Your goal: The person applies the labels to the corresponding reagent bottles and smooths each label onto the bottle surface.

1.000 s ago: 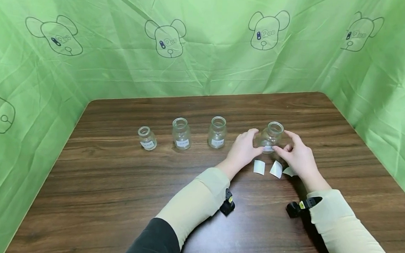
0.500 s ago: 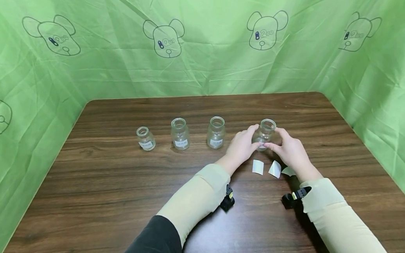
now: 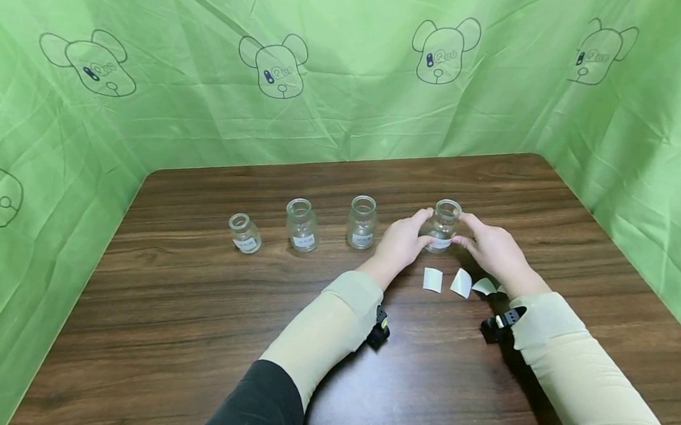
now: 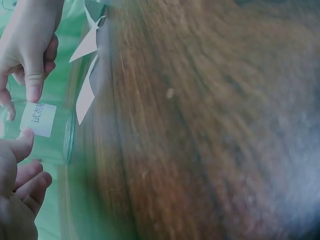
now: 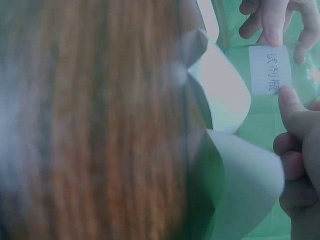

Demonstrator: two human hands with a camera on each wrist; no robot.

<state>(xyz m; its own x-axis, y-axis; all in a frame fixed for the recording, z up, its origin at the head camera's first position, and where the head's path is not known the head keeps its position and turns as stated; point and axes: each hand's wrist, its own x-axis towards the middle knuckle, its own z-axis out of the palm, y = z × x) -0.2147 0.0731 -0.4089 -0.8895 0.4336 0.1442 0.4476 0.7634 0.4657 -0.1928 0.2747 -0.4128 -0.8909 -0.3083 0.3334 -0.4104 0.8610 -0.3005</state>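
Note:
A clear glass jar (image 3: 445, 226) stands upright on the table at the right end of a row of jars. Its front bears a white label (image 5: 270, 70) with handwritten characters. My left hand (image 3: 400, 243) grips the jar from the left, thumb at one edge of the label. From the right, my right hand (image 3: 495, 249) holds it too, its thumb (image 5: 290, 102) on the label's other edge. Fingers of both hands reach round the sides, partly seen through the glass.
Left of the held jar stand three labelled glass jars: a taller one (image 3: 362, 224), another tall one (image 3: 301, 226) and a small one (image 3: 245, 233). Several white paper pieces (image 3: 432, 279) lie in front, some curled. Green cloth (image 3: 347, 121) borders the brown table (image 3: 189, 334).
Both hands have shifted the jar left, nearer the other jars. The thumbs came close together over the label, then parted, so more of the label shows now.

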